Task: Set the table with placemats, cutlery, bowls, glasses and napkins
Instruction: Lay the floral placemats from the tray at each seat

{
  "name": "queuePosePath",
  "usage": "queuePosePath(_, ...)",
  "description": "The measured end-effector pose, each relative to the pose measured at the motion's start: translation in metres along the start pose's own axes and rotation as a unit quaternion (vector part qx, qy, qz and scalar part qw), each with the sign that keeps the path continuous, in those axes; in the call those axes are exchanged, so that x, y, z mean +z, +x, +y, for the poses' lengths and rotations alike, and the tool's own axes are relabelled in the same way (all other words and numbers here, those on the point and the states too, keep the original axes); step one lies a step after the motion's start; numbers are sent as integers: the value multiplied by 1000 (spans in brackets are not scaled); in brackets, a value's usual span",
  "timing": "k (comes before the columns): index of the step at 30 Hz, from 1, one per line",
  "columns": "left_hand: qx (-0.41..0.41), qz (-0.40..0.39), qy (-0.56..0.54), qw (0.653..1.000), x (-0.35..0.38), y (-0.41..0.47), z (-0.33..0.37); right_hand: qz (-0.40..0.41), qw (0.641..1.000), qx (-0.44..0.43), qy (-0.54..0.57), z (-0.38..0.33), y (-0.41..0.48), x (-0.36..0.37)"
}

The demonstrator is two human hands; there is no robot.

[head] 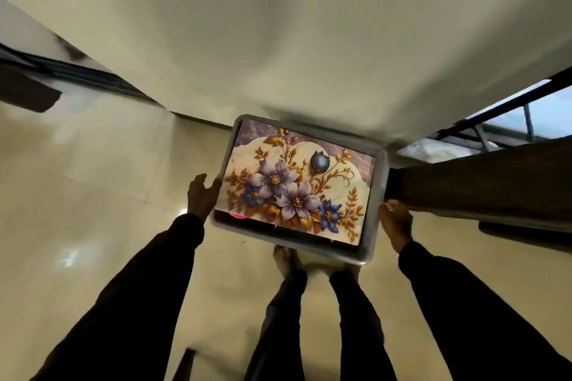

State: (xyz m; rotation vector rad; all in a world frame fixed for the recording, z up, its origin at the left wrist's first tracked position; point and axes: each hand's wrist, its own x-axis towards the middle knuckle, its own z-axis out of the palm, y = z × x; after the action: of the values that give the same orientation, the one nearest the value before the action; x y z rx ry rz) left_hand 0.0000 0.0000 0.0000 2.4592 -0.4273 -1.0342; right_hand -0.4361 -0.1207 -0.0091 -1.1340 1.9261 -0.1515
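The left grip (202, 195) lies against the left rim of the tray (294, 249) with its fingers fairly straight and the thumb lifted: released, pressing and not clasping. From it the tray sits at 3 o'clock, touching the palm.

On the tray lies the placemat (297, 189), flat and floral, covering nearly the whole bed. Something pink (238, 215) peeps out from under its near left corner; what it is cannot be told. The tray is carried above the floor (93, 195), with the feet (286, 260) showing just under its near edge at 6 o'clock.

The right grip (396, 223) meets the right rim, its fingers bent at the edge, so it looks to be grasping the tray. From it the tray lies at 9 o'clock, touching.

The step seems to be carrying the load to the bench. To do it well, close the left fingers round the rim so both sides are held alike, keep the tray level so the placemat does not slide, and walk slowly, since the tray hides the floor ahead.
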Motion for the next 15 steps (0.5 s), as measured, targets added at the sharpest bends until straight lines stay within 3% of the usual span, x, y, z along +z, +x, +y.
queuePosePath(4, -13, -97, -18, 995, 1, 31, 13, 10, 998, 59, 33, 3, 15, 8)
queuePosePath(8, 0, -186, -62, 981, 8, 48, 22, 6, 997, 64, 39, 10, 30, 22)
queuePosePath(15, -1, -184, -94, 978, 11, 69, 27, 65, 995, 58, 44, -1, 30, 33)
